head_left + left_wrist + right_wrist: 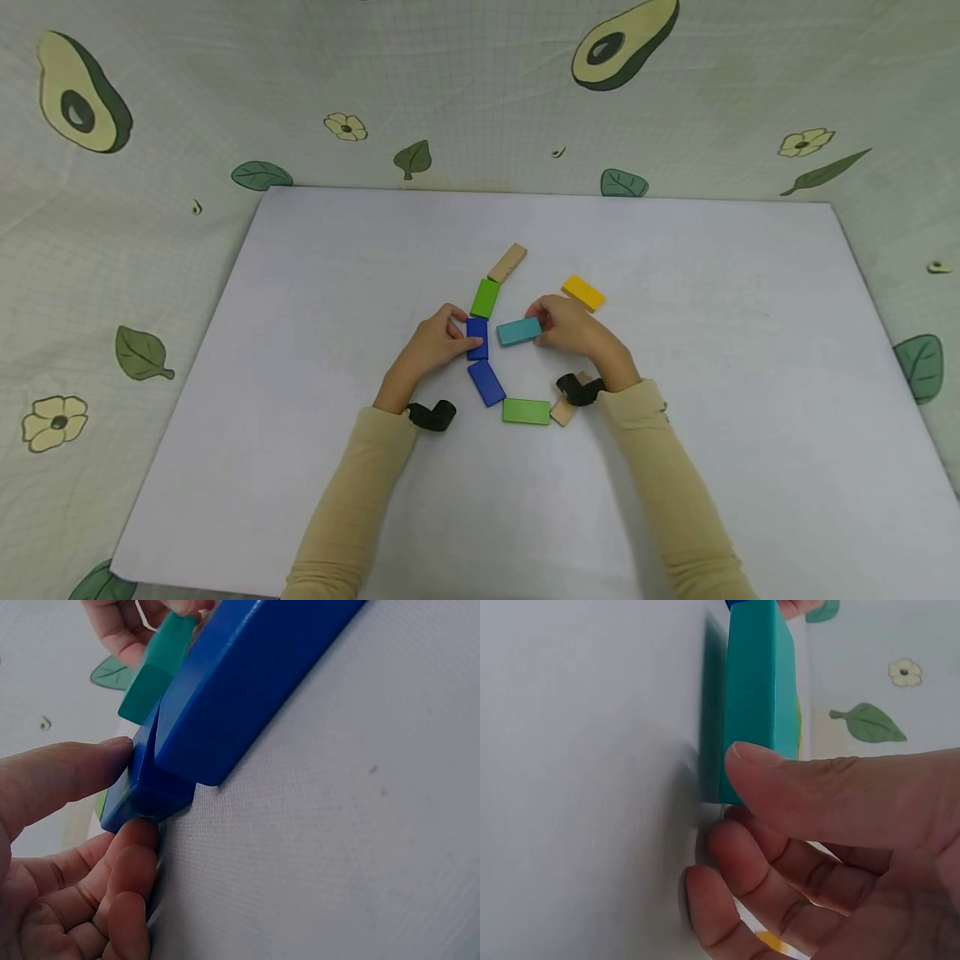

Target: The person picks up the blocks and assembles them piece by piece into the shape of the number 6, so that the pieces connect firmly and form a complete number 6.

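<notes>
My left hand pinches a blue wooden block between thumb and fingers; the left wrist view shows the thumb on one side of that block and a finger on the other. A second blue block lies angled at its near end. My right hand grips one end of a teal block, whose far end points toward the pinched blue one. In the right wrist view the thumb presses on the teal block, which casts a shadow on the white surface. Its underside is hidden.
A green block and a plain wood block continue the curved row at the far end. Nearer lie a light green block and another plain block, partly under the right wrist camera. A yellow block sits beyond the right hand.
</notes>
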A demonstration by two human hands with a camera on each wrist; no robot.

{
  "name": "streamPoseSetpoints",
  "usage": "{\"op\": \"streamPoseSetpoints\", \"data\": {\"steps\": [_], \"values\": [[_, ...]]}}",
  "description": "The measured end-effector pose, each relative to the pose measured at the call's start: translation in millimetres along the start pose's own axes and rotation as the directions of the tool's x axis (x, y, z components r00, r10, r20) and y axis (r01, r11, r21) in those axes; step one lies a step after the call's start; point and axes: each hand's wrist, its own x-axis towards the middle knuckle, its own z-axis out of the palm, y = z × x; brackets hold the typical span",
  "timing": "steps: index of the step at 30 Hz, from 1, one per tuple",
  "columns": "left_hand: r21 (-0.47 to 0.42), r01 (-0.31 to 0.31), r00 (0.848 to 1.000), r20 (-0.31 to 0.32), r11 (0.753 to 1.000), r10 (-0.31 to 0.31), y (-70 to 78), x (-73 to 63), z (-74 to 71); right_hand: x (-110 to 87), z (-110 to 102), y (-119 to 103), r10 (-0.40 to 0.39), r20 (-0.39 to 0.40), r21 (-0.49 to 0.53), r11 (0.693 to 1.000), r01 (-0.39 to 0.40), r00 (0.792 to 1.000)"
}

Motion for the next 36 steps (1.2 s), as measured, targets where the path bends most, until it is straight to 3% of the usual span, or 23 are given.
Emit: {"op": "streamPoseSetpoints", "data": {"steps": [21, 36], "values": [[-0.004, 0.015, 1.000, 0.008, 1.000, -0.015, 0.3, 0.4, -0.8, 18.2, 2, -4, 0.044, 0.053, -0.028, 0.999, -0.042, 0.998], [-0.007, 0.006, 1.000, 0.004, 1.000, -0.005, 0.4, 0.9, 0.1, 19.9, 1, 0, 0.058, 0.070, 0.040, 0.997, -0.061, 0.996]]}}
